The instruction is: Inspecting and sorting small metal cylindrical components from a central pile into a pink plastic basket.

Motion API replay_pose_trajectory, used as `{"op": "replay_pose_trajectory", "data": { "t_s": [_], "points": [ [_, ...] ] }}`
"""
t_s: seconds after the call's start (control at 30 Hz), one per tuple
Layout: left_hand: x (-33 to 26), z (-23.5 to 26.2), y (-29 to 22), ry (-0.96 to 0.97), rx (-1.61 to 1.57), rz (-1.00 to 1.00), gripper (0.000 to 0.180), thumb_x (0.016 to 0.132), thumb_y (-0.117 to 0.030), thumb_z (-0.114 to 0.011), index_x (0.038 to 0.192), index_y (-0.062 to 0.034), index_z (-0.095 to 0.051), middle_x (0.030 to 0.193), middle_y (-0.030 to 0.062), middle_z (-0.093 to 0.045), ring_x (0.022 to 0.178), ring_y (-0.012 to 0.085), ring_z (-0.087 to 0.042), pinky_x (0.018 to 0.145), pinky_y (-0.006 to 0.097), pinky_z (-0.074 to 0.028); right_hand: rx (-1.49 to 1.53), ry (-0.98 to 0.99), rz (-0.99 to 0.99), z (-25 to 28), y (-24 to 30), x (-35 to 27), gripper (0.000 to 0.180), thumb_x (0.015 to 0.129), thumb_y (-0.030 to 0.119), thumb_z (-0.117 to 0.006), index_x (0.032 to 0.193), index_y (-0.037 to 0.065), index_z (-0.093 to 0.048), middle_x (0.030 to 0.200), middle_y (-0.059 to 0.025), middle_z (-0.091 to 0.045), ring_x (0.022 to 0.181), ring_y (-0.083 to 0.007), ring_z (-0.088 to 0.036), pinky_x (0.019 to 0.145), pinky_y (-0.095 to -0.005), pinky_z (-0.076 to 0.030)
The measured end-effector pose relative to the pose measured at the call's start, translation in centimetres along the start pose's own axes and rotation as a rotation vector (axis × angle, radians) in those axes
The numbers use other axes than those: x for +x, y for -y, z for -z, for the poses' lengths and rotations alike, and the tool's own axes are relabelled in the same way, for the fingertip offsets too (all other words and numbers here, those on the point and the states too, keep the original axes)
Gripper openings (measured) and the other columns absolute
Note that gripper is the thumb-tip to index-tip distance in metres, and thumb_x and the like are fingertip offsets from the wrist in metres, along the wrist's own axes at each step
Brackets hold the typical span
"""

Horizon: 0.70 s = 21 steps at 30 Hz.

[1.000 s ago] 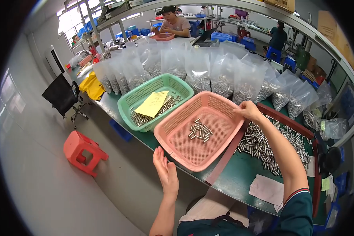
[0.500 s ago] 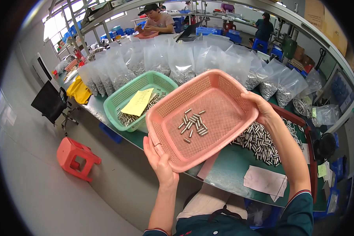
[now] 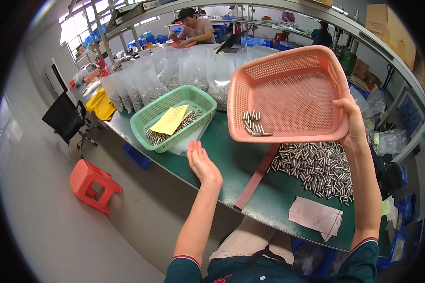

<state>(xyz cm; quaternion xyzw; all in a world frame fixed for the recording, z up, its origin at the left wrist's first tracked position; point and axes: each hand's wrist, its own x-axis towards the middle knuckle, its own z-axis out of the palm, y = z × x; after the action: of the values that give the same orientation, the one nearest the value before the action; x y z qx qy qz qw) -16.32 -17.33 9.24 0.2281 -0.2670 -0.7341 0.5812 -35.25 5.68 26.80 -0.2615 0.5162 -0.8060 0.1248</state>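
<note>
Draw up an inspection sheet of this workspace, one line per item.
Surface: green tabletop, a reddish strip lying across it.
Things at hand: pink basket held tilted, a few metal cylinders gathered in its near left corner; large heap of similar cylinders on the table.
Clutter: green basket holding more cylinders and a yellow paper; pale cloth or sheet near the front edge; clear bags of metal pieces behind.
Hands: right hand grips the pink basket's right side; left hand open, holding nothing, nearest the green basket.
Cables: nothing seen clearly.
Surroundings: red stool and black chair at left; a co-worker seated beyond the bags.
</note>
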Motion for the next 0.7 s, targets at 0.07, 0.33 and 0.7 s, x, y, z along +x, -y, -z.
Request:
{"op": "replay_pose_trajectory", "data": {
  "t_s": [0.07,0.33,0.7],
  "points": [
    [0.0,0.9,-0.1,-0.066,0.015,0.028,0.051,0.098,-0.025,-0.040,0.140,0.0028,-0.030,0.147,0.0181,-0.031,0.140,0.0268,-0.027,0.116,0.037,-0.018,-0.022,-0.034,0.009,0.1,0.5,-0.2,0.050,0.076,0.004,-0.055,0.125,-0.001,-0.048,0.114,-0.0099,-0.055,0.104,-0.0200,-0.054,0.095,-0.0323,-0.042],
    [-0.4,1.1,1.4,-0.016,0.079,0.053,0.047,0.100,-0.027,-0.039,0.137,0.0025,-0.036,0.144,0.0159,-0.038,0.137,0.0252,-0.032,0.115,0.036,-0.021,0.071,-0.097,0.094,2.2,1.4,-0.1,0.045,0.077,0.004,-0.053,0.121,-0.001,-0.049,0.114,-0.0096,-0.055,0.105,-0.0205,-0.053,0.095,-0.0335,-0.042],
    [2.6,3.5,3.8,0.440,0.758,-0.228,0.034,0.085,-0.002,-0.054,0.119,0.0025,-0.056,0.123,0.0163,-0.059,0.117,0.0270,-0.056,0.099,0.037,-0.043,-0.138,-0.219,0.195,0.6,1.4,-1.5,0.045,0.076,0.005,-0.054,0.121,-0.001,-0.050,0.112,-0.0065,-0.055,0.103,-0.0172,-0.052,0.094,-0.0303,-0.040]
  ]
}}
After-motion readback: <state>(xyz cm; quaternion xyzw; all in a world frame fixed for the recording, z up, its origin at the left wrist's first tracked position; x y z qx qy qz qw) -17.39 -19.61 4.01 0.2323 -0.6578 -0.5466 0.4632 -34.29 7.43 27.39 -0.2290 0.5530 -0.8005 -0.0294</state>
